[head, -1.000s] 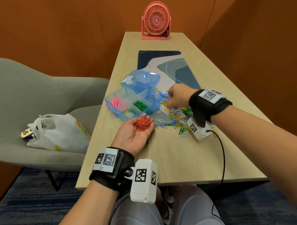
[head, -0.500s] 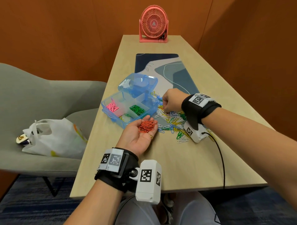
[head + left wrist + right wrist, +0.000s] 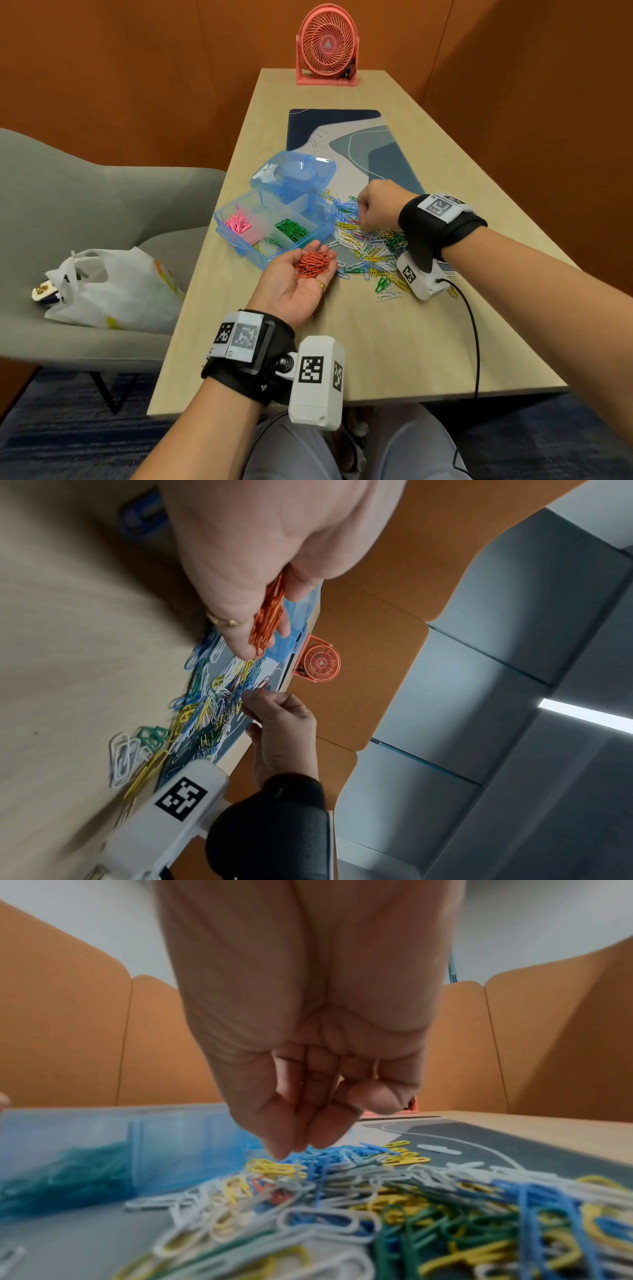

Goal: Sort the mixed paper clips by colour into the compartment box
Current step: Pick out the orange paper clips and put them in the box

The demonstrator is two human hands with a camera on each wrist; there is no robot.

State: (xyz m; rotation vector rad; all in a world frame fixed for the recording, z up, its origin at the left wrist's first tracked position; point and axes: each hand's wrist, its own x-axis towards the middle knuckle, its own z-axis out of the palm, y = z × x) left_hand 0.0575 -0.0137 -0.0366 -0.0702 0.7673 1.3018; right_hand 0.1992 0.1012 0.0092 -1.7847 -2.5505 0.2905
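Item: orange paper clips (image 3: 313,263), light, springy, tangle-prone. You are cupping them in your flat left hand (image 3: 297,281) beside the compartment box (image 3: 327,219). Your right hand (image 3: 376,209) is pinching over the mixed pile (image 3: 370,246); contents unclear. Take single clips by a loop.

1. left hand (image 3: 297,278): bare, with a thin gold ring (image 3: 321,285) on one finger.
2. left wrist: a wide black fabric strap (image 3: 251,363) carrying a flat white plate printed with black square-pattern markers (image 3: 238,335).
3. a metal screw joint (image 3: 283,364) links the strap to a white boxy plastic camera housing (image 3: 317,380) with black-and-white markers on two faces.
4. right hand (image 3: 378,209): bare; the wrist wears a matching black fabric band (image 3: 436,224) topped by a white marker plate (image 3: 442,206).
5. a white marker-printed camera block (image 3: 419,277) hangs beneath that wrist, with a thin black cable (image 3: 474,329) trailing from it.
6. both forearms are bare, without sleeves.
7. light grey trousers (image 3: 411,448) cover the legs.
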